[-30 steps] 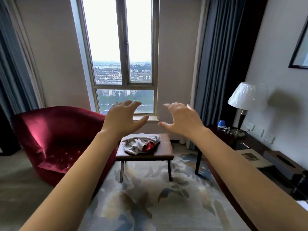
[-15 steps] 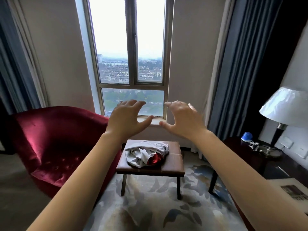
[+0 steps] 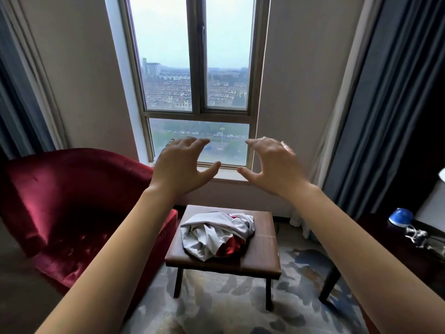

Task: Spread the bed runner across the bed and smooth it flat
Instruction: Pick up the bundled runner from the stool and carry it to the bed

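Head view: both arms reach forward; the left hand [image 3: 179, 165] and the right hand [image 3: 272, 165] hover side by side in the air, palms down, fingers [image 3: 192, 143] spread wide and slightly bent, holding nothing; the bed runner [image 3: 212, 235], a crumpled heap of pale grey cloth with a red patch, lies well below the fingers, between the two forearms, on a small brown worktop [image 3: 262, 251]; a red armchair [image 3: 72, 201] stands to the left of the fingers; no bed shows. The step in hand looks like fetching the runner; to do it well, lower both hands onto the heap; feel for an edge or two corners rather than bunching the middle; lift it high enough that it unfolds without dragging over the floor.
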